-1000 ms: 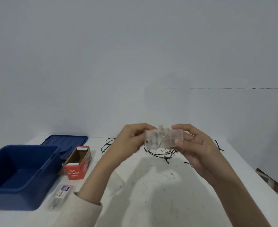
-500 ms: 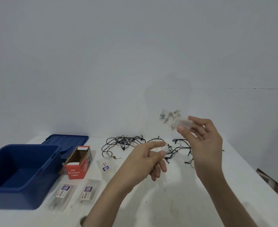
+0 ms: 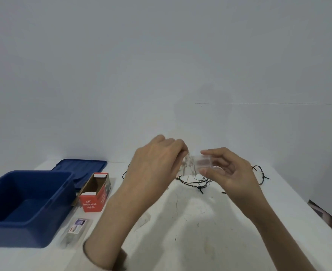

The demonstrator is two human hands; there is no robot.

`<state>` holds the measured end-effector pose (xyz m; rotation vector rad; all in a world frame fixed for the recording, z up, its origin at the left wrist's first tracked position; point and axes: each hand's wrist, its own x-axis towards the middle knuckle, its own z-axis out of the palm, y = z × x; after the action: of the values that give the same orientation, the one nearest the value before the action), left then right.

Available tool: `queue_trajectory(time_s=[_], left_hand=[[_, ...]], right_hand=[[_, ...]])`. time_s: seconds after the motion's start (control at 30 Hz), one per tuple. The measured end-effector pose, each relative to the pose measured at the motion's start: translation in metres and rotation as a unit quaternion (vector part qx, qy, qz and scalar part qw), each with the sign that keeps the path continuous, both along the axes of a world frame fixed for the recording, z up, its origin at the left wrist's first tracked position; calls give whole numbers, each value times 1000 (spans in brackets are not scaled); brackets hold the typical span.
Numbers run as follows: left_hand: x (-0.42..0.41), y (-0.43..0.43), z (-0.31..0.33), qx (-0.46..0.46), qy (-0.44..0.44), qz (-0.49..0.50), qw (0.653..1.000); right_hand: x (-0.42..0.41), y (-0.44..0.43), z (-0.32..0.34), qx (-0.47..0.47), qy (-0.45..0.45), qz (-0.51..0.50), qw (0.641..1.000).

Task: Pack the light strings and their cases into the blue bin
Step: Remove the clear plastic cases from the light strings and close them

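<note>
Clear glossy plastic case (image 3: pixel 202 163); blue matt plastic bin (image 3: pixel 27 208); red cardboard box (image 3: pixel 95 192); scuffed white table (image 3: pixel 180 222).

The left hand (image 3: pixel 153 165) and the right hand (image 3: pixel 229 173) are bare, as are both forearms running to the lower edge of the frame, and a pale cream sleeve (image 3: pixel 96 264) with a soft cuff covers the left arm at bottom centre-left.
</note>
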<state>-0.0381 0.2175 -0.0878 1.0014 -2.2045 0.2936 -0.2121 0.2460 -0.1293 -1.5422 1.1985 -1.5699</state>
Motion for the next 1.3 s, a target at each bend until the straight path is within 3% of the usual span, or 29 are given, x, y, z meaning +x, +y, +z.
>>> queue_trajectory(time_s=[0.1, 0.2, 0.27, 0.33, 0.5, 0.6, 0.73, 0.8, 0.87, 0.93, 1.0, 1.07, 1.13, 1.3], left_hand=[[3, -20, -3, -32, 0, -21, 999], [3, -26, -7, 101, 87, -103, 986], [0, -25, -8, 245, 192, -166, 936], [-3, -21, -10, 327, 267, -202, 884], [-18, -6, -30, 417, 402, -201, 790], [-21, -3, -38, 450, 443, -195, 751], [-20, 3, -41, 511, 426, -178, 725], [-19, 5, -39, 501, 407, -153, 748], [-18, 5, -38, 421, 331, -94, 839], [-17, 8, -37, 287, 201, -27, 936], [-15, 10, -36, 129, 88, 35, 987], [-11, 5, -35, 2, 18, 48, 999], [-8, -5, -37, -58, 15, 10, 998], [-5, -20, -39, 1, 92, -53, 994]], right_hand=[[-7, 2, 2, 45, -40, 72, 996], [-12, 2, 2, 82, -153, 173, 970], [-12, 0, 1, 88, -207, 220, 949], [-10, -3, -1, 91, -256, 238, 932], [2, -7, -1, 81, -366, 205, 904], [7, -5, 2, 77, -353, 122, 924], [10, -3, 5, 45, -291, 37, 955], [11, -1, 5, 22, -239, -10, 971], [14, 0, 3, -14, -179, -55, 982], [18, -1, 0, -44, -121, -85, 988], [20, -2, -3, -50, -72, -96, 991], [19, -4, -6, -42, -28, -92, 995], [16, -3, -3, -15, -14, -60, 998], [3, -4, 2, 47, -22, 7, 999]])
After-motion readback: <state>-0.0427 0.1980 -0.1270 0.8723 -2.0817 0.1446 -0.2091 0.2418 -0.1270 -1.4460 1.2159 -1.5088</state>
